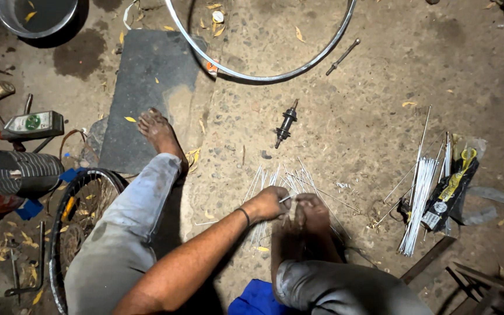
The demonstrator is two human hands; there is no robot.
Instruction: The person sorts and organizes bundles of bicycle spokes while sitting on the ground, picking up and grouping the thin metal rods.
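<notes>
My left hand [269, 204], with a dark band on the wrist, reaches forward between my legs and pinches a thin metal spoke [287, 198]. It is at the near end of a fan of loose silver spokes [290, 178] spread on the dirt ground. My bare right foot [312, 214] rests right beside the hand, on the same spokes. My right hand is out of sight. A black wheel hub [286, 123] lies on the ground just beyond the spokes.
A bare metal rim [263, 76] and a loose axle [342, 56] lie at the top. Right: a spoke bundle [420, 201] and a black-yellow packet [453, 184]. Left: my left foot [158, 133] on a dark mat [147, 81], a tyred wheel [80, 219], a finned cylinder [21, 172], a bowl [36, 14].
</notes>
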